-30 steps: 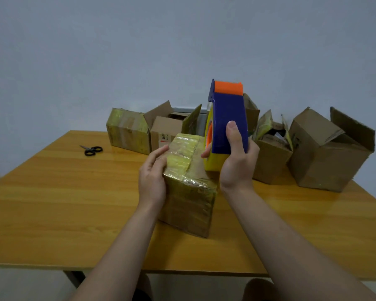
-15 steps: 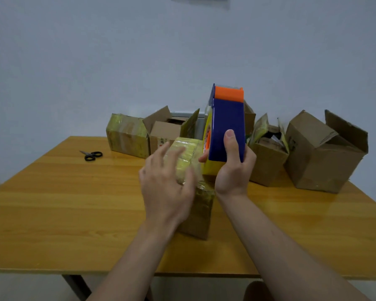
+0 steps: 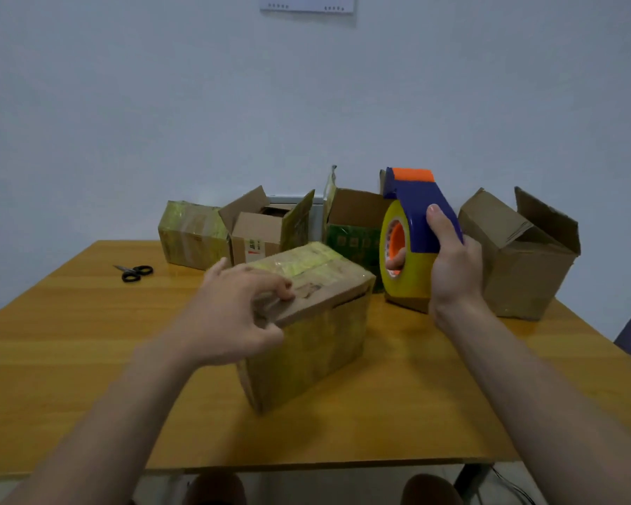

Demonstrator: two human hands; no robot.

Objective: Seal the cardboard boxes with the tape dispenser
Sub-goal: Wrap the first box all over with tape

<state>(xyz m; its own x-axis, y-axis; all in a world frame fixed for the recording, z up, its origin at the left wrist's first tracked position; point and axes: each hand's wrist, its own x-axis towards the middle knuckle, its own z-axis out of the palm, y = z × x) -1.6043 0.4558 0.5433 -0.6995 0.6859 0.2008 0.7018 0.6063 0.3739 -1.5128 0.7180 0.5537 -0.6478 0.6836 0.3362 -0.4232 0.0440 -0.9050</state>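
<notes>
A small cardboard box (image 3: pixel 317 333) wrapped in yellowish tape stands on the wooden table (image 3: pixel 70 351) in front of me. My left hand (image 3: pixel 234 315) grips its near left top corner, fingers curled over the top face. My right hand (image 3: pixel 448 264) holds the blue and orange tape dispenser (image 3: pixel 412 227) with its yellow tape roll just right of the box, raised off the table and apart from the box.
Along the back edge stand a taped box (image 3: pixel 192 235), an open box (image 3: pixel 266 231), a green-printed open box (image 3: pixel 354 227) and a large open box (image 3: pixel 521 256) at the right. Black scissors (image 3: pixel 133 273) lie at the back left.
The box has been turned and tipped so a broad face is up. My left hand moved from its side to its top corner. The dispenser shifted right, away from the box.
</notes>
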